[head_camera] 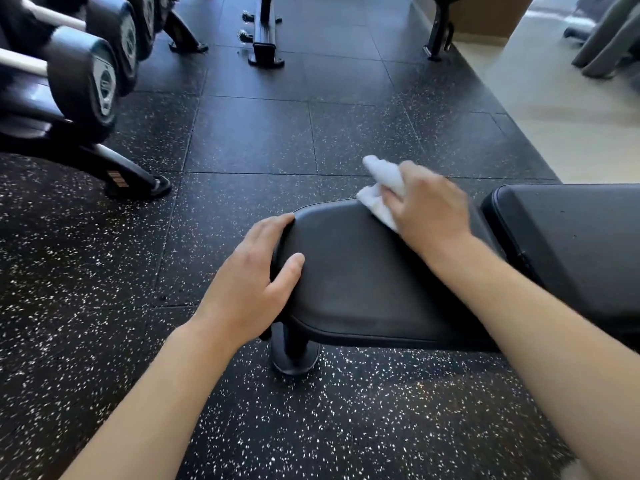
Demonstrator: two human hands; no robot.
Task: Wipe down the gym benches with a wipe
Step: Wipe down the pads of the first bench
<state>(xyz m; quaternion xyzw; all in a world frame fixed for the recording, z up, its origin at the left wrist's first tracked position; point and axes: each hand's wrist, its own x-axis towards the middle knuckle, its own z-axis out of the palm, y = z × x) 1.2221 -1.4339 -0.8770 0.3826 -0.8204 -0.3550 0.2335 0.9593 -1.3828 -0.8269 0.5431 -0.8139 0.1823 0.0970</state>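
Note:
A black padded gym bench seat [363,278] lies in front of me, with its longer back pad [568,230] continuing to the right. My left hand [256,275] grips the seat's left end, thumb on top and fingers curled over the edge. My right hand [429,202] holds a crumpled white wipe [381,188] against the far edge of the seat. Part of the wipe is hidden under that hand.
A dumbbell rack [79,81] with several black dumbbells stands at the left, its foot [138,183] reaching toward the bench. Another bench's base [263,36] sits at the back. The bench leg [294,351] stands on speckled rubber floor [242,140]; light flooring [571,116] lies right.

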